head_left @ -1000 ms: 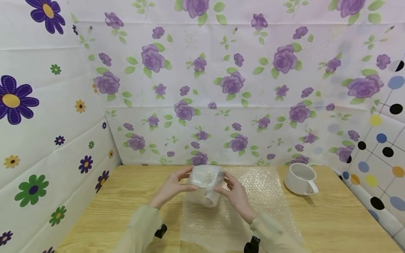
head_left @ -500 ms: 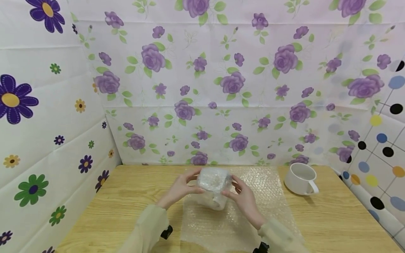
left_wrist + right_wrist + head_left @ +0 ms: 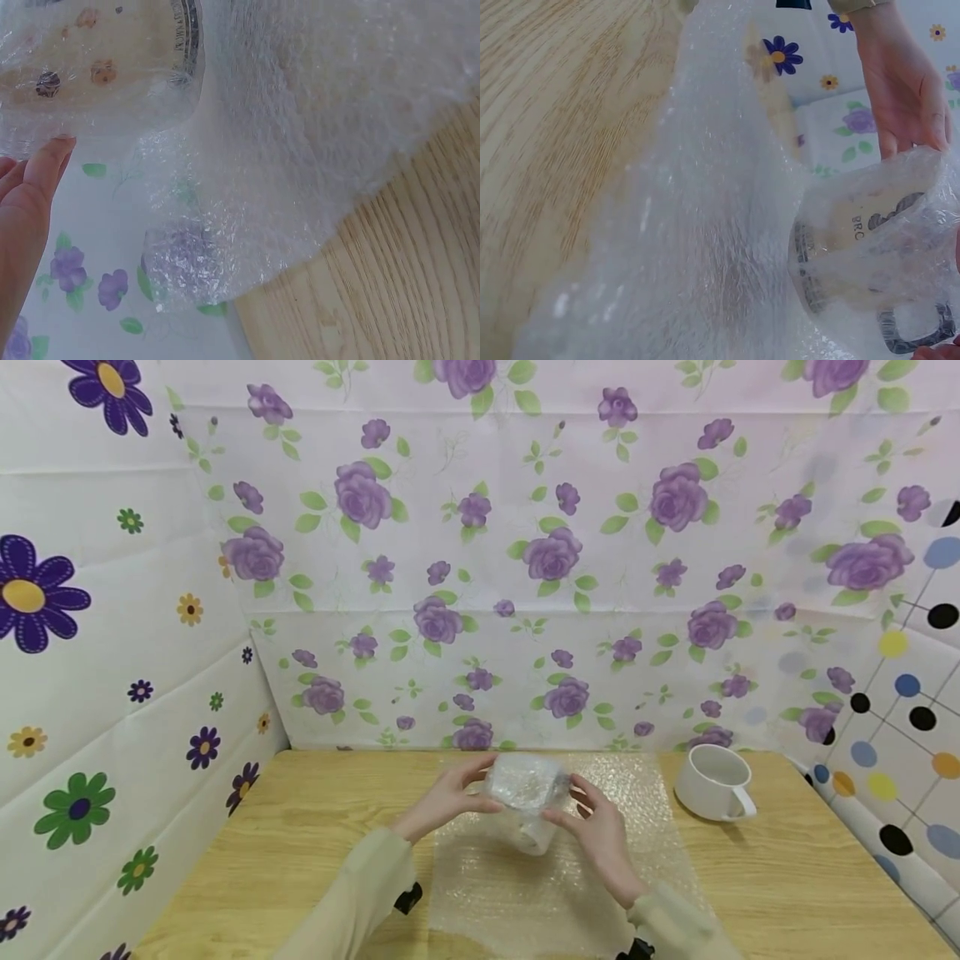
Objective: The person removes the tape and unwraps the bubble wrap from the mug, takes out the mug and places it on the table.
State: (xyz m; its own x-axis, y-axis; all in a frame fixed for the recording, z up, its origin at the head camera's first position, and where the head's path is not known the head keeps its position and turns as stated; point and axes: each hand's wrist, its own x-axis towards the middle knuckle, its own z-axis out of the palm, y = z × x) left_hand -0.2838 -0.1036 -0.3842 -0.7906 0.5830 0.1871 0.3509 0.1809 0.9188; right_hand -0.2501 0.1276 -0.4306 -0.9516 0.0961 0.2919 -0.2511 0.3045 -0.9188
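Wrapped bundle (image 3: 527, 783) has shifted rightward since earlier; I see left grip (image 3: 447, 797) and right grip (image 3: 602, 841), both part-closed, pinching its sides over the bubble-wrap sheet (image 3: 517, 906) on the bench (image 3: 307, 818).

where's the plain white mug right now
In the head view, the white mug stands at the right of the wooden table, near its back edge, just right of the bubble wrap sheet.

The left hand (image 3: 448, 798) and right hand (image 3: 603, 837) face each other, both gripping
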